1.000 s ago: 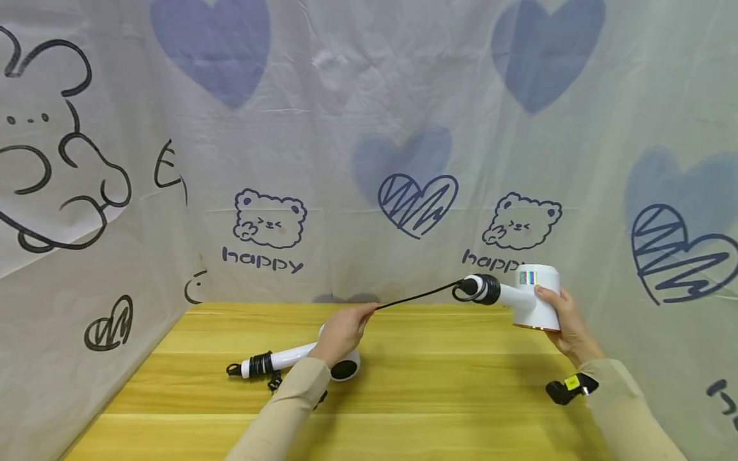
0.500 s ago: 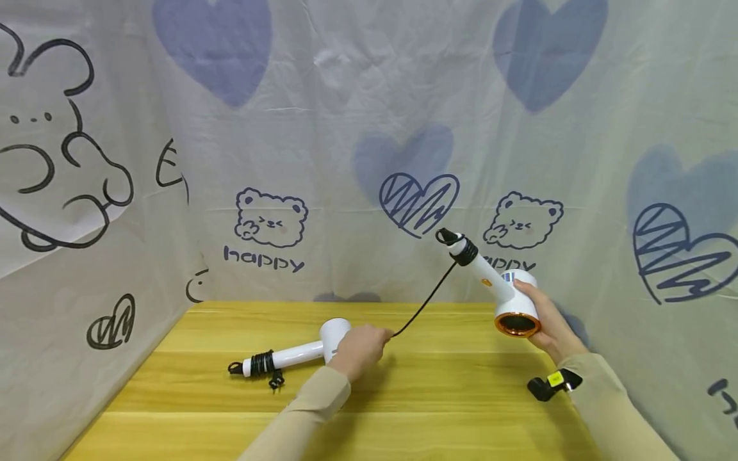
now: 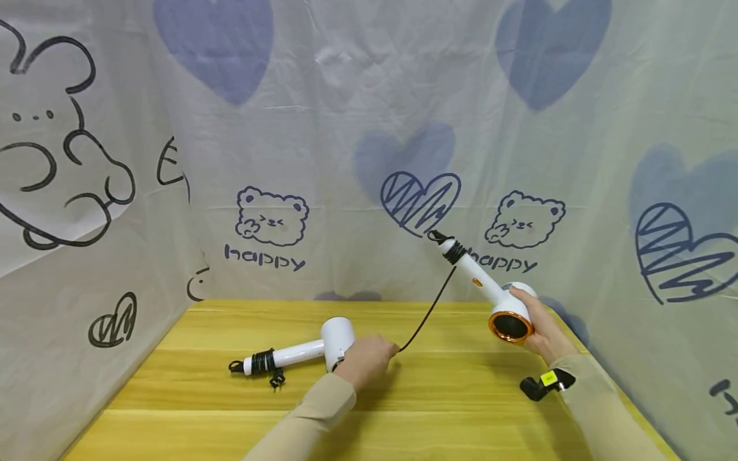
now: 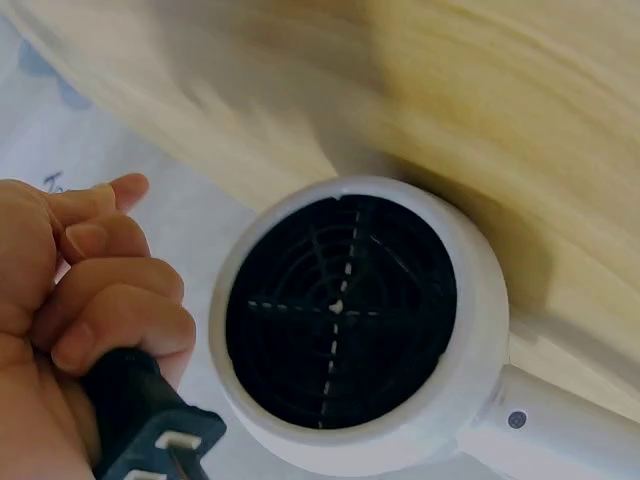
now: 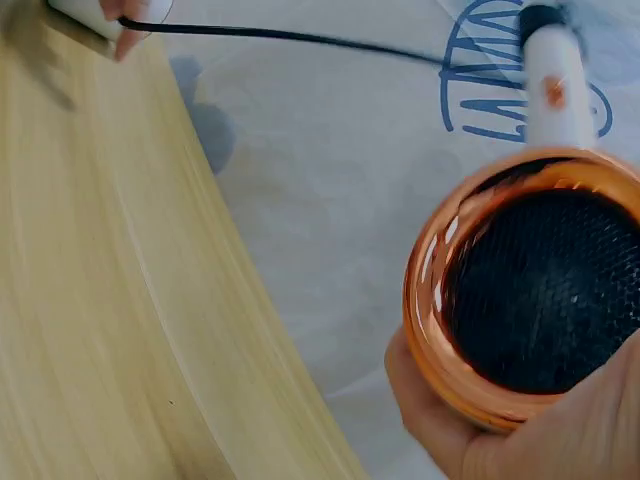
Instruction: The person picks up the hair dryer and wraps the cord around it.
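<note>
My right hand [image 3: 544, 326] grips the round head of a white hair dryer [image 3: 487, 285] with an orange-copper outlet ring, held up above the table with its handle slanting up and left. Black cord [image 3: 426, 315] is wound round the handle's end, and one length of it hangs down to my left hand [image 3: 369, 362]. That hand's fingers curl round the cord's black plug [image 4: 150, 420], which shows in the left wrist view. Beside it on the table lies a second white hair dryer [image 3: 296, 353], its dark intake grille [image 4: 340, 310] facing the left wrist camera.
A wooden table [image 3: 230, 422] spans the front. The second dryer's own plug [image 3: 277, 379] lies by its wound cord [image 3: 263, 363]. A pale curtain [image 3: 346, 256] with hearts and bears closes off the back and both sides.
My right hand has tilted the held hair dryer, turning its handle upward and its outlet toward me, and come slightly left. My left hand has moved right and down; the cord now hangs slacker.
</note>
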A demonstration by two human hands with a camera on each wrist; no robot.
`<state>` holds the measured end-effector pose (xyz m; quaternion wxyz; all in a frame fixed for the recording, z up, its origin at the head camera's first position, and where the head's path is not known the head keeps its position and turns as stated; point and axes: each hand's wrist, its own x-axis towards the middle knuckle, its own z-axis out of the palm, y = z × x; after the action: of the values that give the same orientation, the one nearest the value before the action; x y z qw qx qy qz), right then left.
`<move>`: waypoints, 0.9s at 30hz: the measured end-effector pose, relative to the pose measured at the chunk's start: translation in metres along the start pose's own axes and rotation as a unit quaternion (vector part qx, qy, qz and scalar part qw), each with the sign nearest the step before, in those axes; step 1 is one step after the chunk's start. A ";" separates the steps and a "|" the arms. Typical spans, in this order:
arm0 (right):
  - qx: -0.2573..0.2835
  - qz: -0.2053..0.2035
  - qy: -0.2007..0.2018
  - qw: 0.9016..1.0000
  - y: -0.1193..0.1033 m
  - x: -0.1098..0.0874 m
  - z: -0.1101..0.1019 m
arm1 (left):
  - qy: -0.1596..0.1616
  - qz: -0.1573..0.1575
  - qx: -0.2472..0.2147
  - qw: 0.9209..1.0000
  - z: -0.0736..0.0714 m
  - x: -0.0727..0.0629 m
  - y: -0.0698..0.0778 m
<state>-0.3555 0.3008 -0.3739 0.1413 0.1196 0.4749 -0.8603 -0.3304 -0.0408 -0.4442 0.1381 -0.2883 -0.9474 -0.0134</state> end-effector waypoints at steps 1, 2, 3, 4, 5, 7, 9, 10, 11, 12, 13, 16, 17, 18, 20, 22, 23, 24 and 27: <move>-0.010 -0.018 0.022 1.000 0.000 0.001 0.001 | -0.004 0.005 0.004 1.000 0.000 -0.001 0.001; -0.025 -0.037 0.054 0.998 0.001 0.001 0.001 | -0.008 0.005 0.006 1.000 -0.001 -0.002 0.002; -0.046 -0.064 0.094 0.993 0.002 0.003 0.001 | -0.010 0.005 0.009 1.000 -0.001 -0.003 0.003; -0.067 -0.088 0.131 0.985 0.003 0.004 0.001 | -0.011 0.003 0.014 1.000 -0.002 -0.004 0.004; -0.096 -0.111 0.169 0.975 0.005 0.005 0.001 | -0.013 0.002 0.016 1.000 -0.003 -0.004 0.005; -0.151 -0.151 0.240 0.947 0.007 0.007 0.000 | -0.016 0.005 0.023 1.000 -0.005 -0.004 0.007; -0.193 -0.179 0.282 0.923 0.008 0.009 -0.002 | -0.016 0.013 0.030 0.999 -0.007 -0.003 0.010; -0.207 -0.190 0.288 0.915 0.009 0.009 -0.003 | -0.014 0.017 0.032 0.999 -0.008 -0.003 0.012; -0.227 -0.203 0.297 0.905 0.009 0.009 -0.004 | -0.014 0.020 0.033 0.999 -0.009 -0.003 0.013; -0.245 -0.216 0.304 0.895 0.010 0.008 -0.005 | -0.014 0.022 0.034 0.999 -0.010 -0.003 0.014; -0.267 -0.227 0.309 0.884 0.011 0.008 -0.007 | -0.011 0.024 0.033 0.999 -0.011 -0.002 0.016; -0.329 -0.269 0.326 0.844 0.013 0.007 -0.011 | -0.010 0.030 0.029 0.999 -0.014 -0.002 0.020; -0.350 -0.282 0.334 0.829 0.015 0.007 -0.012 | -0.011 0.035 0.027 0.999 -0.015 -0.003 0.021; -0.367 -0.293 0.339 0.815 0.015 0.007 -0.013 | -0.010 0.039 0.025 0.999 -0.016 -0.003 0.022; -0.401 -0.310 0.347 0.790 0.016 0.007 -0.014 | -0.009 0.046 0.012 0.999 -0.019 -0.003 0.024; -0.431 -0.319 0.350 0.768 0.017 0.008 -0.015 | -0.005 0.046 -0.008 0.999 -0.022 -0.002 0.024; -0.446 -0.324 0.349 0.758 0.017 0.008 -0.015 | -0.004 0.046 -0.017 0.999 -0.024 -0.002 0.024; -0.459 -0.329 0.347 0.749 0.018 0.008 -0.015 | -0.002 0.044 -0.027 0.999 -0.026 -0.001 0.024; -0.488 -0.349 0.337 0.725 0.019 0.008 -0.015 | 0.014 0.031 -0.049 0.998 -0.032 0.001 0.022</move>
<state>-0.3554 0.3033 -0.3993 -0.2997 0.1421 0.8539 -0.4010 -0.3110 -0.0251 -0.4140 0.1373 -0.3234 -0.9344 -0.0596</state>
